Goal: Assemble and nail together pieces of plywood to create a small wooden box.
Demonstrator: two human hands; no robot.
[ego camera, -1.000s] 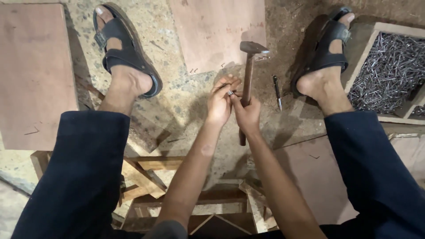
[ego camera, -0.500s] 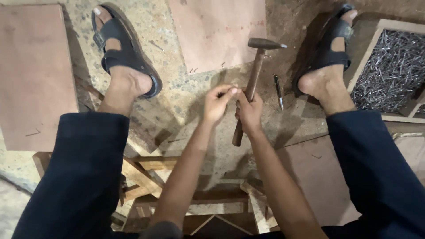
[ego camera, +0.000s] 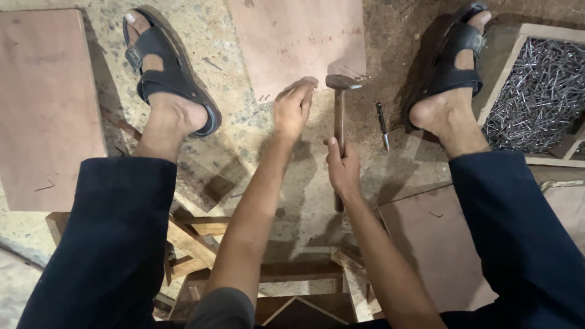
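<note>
Fingers of your left hand [ego camera: 294, 108] lie flat on the plywood sheet [ego camera: 298, 42] beside the hammer [ego camera: 339, 116] your right hand [ego camera: 342, 167] grips, so a stray swing could strike them.

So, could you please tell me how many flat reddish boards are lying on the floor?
3: one board at far left, one ahead of the left hand, one under the right leg, partly hidden.

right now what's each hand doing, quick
Left hand: open, fingers stretched onto the edge of the reddish board, holding nothing.
Right hand: closed around the wooden handle of the hammer.
</note>
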